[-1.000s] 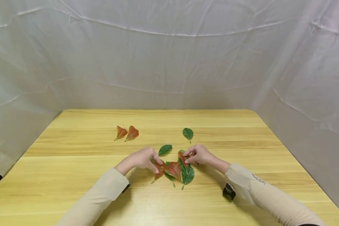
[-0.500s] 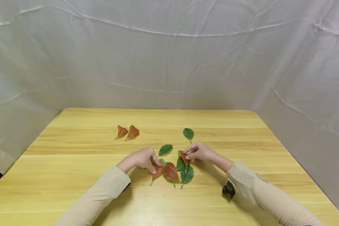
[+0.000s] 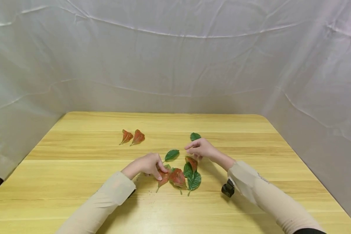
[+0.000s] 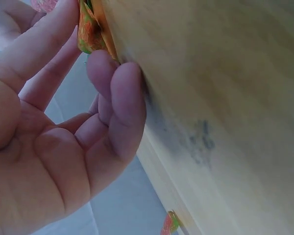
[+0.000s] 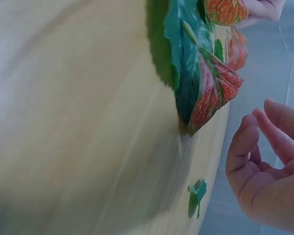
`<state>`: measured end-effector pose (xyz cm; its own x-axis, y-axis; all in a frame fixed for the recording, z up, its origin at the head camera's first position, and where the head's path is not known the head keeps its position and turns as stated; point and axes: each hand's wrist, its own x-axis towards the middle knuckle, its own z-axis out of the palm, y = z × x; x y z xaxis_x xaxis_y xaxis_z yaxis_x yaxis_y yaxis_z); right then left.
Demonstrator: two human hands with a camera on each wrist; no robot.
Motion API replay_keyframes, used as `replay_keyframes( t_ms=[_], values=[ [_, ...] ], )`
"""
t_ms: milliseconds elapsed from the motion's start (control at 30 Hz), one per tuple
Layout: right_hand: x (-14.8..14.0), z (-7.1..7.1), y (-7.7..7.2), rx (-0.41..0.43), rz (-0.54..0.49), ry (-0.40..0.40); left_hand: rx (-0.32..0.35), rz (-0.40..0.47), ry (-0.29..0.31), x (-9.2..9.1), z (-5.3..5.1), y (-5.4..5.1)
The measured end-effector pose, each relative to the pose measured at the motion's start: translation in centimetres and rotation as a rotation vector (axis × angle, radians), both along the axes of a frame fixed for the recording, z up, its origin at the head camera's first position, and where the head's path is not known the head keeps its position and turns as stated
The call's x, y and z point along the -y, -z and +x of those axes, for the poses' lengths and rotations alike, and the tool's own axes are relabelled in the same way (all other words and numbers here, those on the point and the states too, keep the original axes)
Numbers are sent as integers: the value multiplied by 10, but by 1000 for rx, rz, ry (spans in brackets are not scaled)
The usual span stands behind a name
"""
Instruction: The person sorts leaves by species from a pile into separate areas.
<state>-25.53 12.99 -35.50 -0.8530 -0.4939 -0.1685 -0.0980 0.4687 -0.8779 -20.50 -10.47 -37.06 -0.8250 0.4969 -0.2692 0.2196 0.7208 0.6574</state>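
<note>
Near the middle of the table, my left hand (image 3: 147, 164) holds a red leaf (image 3: 163, 178) with thumb and index finger. In the left wrist view, the leaf's curled edge (image 4: 90, 34) shows by the fingertips. Another red leaf (image 3: 177, 177) lies to its right, over a mostly hidden green one. Beside that is a large green leaf (image 3: 194, 181), with a red leaf (image 3: 192, 163) resting at its upper end. My right hand (image 3: 203, 149) hovers just above this red leaf, holding nothing. The right wrist view shows the hand's fingers loosely bent, apart from the red leaf (image 5: 215, 93).
Two red leaves (image 3: 138, 137) lie at the back left. One green leaf (image 3: 172, 155) lies behind the group; another green leaf (image 3: 195, 136) is partly hidden by my right hand. Pale sheeting (image 3: 169, 65) hangs behind the wooden table (image 3: 84, 136).
My right hand has let go of the red leaf on the right and moved up and away from it. The middle red leaf has turned slightly. My left hand stays on its leaf.
</note>
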Motion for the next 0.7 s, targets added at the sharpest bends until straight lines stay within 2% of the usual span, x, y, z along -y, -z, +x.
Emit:
replay_keyframes(
  t_ms=[167, 233, 300, 700],
  values=[
    [11, -6, 1, 69, -18, 28, -13, 7, 8, 0, -1, 0],
    [13, -12, 8, 90, -16, 31, -18, 5, 11, -1, -1, 0],
    [16, -14, 8, 112, -8, 33, -20, 7, 16, -1, -1, 0],
    [28, -23, 13, 171, 61, 29, -28, -5, 36, -2, -1, -2]
  ],
)
